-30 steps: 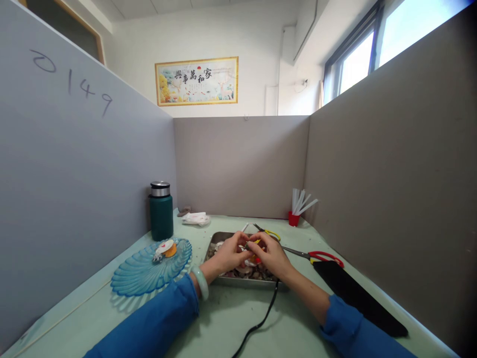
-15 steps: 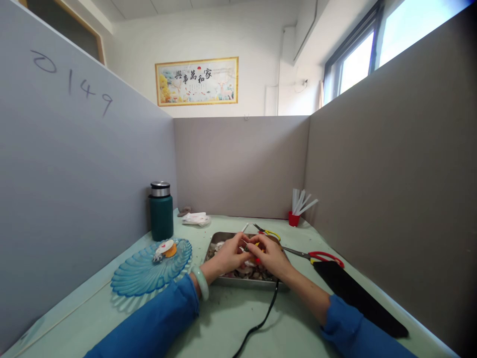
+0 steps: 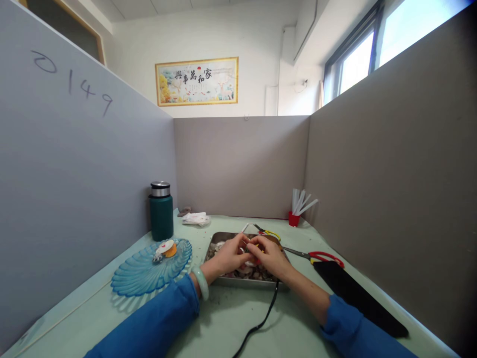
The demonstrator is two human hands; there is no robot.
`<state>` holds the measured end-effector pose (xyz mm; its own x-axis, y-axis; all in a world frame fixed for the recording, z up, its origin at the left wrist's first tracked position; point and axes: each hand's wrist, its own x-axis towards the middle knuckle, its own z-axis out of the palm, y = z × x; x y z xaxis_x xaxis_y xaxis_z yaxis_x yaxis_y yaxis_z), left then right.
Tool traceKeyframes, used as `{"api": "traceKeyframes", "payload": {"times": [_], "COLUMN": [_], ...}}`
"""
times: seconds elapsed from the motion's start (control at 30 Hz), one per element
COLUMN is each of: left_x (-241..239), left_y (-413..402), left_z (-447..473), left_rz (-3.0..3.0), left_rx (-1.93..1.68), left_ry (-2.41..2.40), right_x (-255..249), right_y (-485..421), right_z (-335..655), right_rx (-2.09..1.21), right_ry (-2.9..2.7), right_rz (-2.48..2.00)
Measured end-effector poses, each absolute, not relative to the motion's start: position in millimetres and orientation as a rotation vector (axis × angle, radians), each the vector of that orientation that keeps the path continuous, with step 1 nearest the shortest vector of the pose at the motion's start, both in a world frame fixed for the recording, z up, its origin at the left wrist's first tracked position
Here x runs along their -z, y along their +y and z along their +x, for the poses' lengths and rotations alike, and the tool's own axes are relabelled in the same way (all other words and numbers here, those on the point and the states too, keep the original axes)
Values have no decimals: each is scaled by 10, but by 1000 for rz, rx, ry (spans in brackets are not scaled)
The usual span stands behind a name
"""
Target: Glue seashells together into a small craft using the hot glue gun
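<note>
Over a metal tray [image 3: 238, 284] filled with small mixed pieces, my left hand [image 3: 233, 254] and my right hand [image 3: 270, 254] meet fingertip to fingertip. Both hands are closed in a pinch. What lies between the fingers is small and mostly hidden; I cannot make out its kind. Red and yellow bits show in the tray beneath my right hand. Just behind the hands is a thin white stick [image 3: 244, 227]. A black cord [image 3: 261, 323] runs from the tray's front edge toward me.
At left, a blue scalloped glass plate [image 3: 137, 273] holds a white-and-orange item [image 3: 169, 248]; a green bottle [image 3: 161, 216] stands behind it. To the right lie red-handled scissors [image 3: 326, 257], yellow-handled scissors [image 3: 274, 233] and a black strip [image 3: 361, 301]. A red cup [image 3: 294, 219] holds white strips. Partitions enclose three sides.
My fingers have shifted very slightly at the pinch. Both hands stay over the tray, and everything else is where it was.
</note>
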<state>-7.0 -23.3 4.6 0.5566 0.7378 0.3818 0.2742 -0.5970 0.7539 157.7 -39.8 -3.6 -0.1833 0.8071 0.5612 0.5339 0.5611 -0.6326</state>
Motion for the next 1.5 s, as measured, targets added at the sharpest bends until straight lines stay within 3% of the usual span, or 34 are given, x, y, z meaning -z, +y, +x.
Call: {"api": "traceKeyframes", "payload": {"times": [1.5], "left_x": [-73], "left_y": [-262], "left_z": [-67], "left_rz": [2135], "left_rx": [-906], "left_ry": [851], "right_x": [20], "right_y": [-417], "right_z": [1575], "right_rx": [-379], "right_ry": [-1885], "right_rz": [-1093]}}
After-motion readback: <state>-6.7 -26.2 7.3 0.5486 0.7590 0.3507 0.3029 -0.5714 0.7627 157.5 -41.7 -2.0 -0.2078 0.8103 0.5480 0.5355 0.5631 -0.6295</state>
